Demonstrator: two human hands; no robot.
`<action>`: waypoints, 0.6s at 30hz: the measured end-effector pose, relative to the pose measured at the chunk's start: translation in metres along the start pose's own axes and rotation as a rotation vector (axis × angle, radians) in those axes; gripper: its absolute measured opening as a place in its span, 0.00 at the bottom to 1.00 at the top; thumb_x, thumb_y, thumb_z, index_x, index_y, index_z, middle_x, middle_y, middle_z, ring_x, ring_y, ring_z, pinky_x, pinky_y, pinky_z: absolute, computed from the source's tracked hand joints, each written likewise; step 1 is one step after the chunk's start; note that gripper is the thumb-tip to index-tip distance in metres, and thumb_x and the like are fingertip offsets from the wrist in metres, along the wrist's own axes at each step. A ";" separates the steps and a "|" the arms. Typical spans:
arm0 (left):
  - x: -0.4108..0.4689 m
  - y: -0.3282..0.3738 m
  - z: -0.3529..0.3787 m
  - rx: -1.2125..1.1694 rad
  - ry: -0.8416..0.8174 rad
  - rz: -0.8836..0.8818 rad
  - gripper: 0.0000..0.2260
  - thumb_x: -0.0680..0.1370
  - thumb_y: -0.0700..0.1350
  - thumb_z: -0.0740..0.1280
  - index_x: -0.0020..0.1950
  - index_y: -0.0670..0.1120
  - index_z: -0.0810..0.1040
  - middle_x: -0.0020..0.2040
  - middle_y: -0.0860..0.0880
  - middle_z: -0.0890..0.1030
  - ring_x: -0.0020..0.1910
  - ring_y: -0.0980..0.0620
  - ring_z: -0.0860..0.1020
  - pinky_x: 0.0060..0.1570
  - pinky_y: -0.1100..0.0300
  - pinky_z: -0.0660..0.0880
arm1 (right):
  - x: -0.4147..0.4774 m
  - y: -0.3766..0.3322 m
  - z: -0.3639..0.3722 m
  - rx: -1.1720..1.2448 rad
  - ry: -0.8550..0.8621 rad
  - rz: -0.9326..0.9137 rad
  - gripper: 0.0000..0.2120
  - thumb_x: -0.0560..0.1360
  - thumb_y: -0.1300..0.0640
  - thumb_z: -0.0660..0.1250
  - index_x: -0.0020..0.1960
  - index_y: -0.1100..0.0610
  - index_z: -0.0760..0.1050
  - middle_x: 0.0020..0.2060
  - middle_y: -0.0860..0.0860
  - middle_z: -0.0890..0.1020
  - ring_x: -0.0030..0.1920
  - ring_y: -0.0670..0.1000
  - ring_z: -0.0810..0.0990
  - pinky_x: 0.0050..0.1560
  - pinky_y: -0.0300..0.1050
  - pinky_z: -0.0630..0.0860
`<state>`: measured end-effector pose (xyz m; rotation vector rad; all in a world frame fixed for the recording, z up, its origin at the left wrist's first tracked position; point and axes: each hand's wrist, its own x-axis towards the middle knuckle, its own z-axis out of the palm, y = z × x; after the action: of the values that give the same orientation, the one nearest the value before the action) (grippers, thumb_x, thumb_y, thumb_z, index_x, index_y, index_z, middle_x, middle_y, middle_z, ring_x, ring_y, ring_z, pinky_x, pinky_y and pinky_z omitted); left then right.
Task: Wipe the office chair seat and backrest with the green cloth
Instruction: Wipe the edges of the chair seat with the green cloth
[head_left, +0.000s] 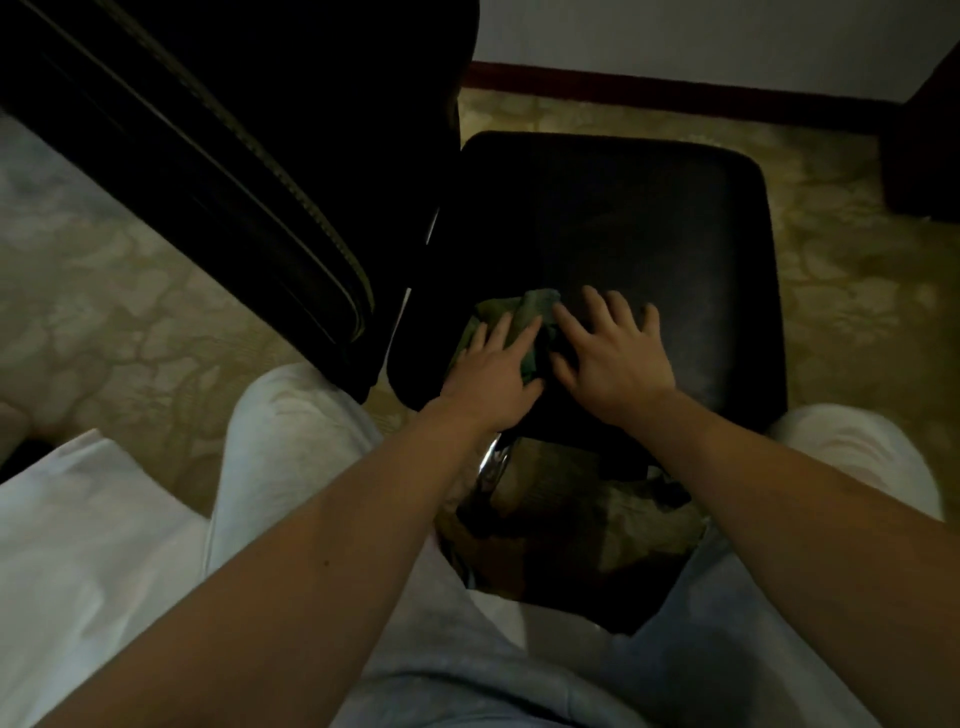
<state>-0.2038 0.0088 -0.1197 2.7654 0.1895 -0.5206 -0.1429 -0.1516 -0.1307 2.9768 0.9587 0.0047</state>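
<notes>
The black office chair seat (649, 218) fills the middle of the view, and its dark backrest (208, 156) slants across the upper left. A crumpled green cloth (535, 309) lies on the seat's near left part. My left hand (491, 371) rests flat on the cloth with fingers spread. My right hand (615, 358) lies flat beside it, its index finger touching the cloth's right edge and its other fingers on the bare seat. Part of the cloth is hidden under both hands.
Patterned beige carpet (130, 291) surrounds the chair. A white wall with a dark red baseboard (675, 85) runs along the back. Dark furniture (924, 130) stands at the far right. The chair's chrome base (493, 462) shows below the seat, between my light-trousered knees.
</notes>
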 end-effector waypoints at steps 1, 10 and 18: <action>-0.004 -0.005 -0.001 0.013 -0.009 0.005 0.36 0.83 0.58 0.60 0.82 0.57 0.41 0.83 0.45 0.43 0.82 0.40 0.43 0.80 0.45 0.49 | 0.001 -0.007 0.000 0.019 0.012 -0.008 0.29 0.80 0.40 0.53 0.78 0.50 0.58 0.77 0.60 0.60 0.75 0.63 0.59 0.69 0.69 0.57; -0.050 -0.034 -0.041 0.055 -0.036 -0.062 0.32 0.84 0.54 0.59 0.83 0.48 0.47 0.83 0.45 0.49 0.82 0.46 0.46 0.78 0.49 0.53 | 0.031 -0.071 0.006 0.206 -0.080 -0.109 0.26 0.81 0.45 0.56 0.76 0.56 0.63 0.72 0.63 0.66 0.71 0.64 0.65 0.67 0.57 0.66; -0.080 -0.039 -0.065 -0.148 -0.012 -0.050 0.23 0.84 0.47 0.60 0.80 0.52 0.64 0.69 0.46 0.76 0.63 0.45 0.76 0.55 0.58 0.72 | 0.032 -0.109 -0.001 0.142 -0.248 0.196 0.29 0.81 0.53 0.59 0.78 0.59 0.53 0.72 0.65 0.64 0.72 0.66 0.62 0.69 0.56 0.65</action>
<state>-0.2631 0.0612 -0.0439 2.6187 0.2828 -0.5146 -0.1811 -0.0444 -0.1313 3.0862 0.6637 -0.4368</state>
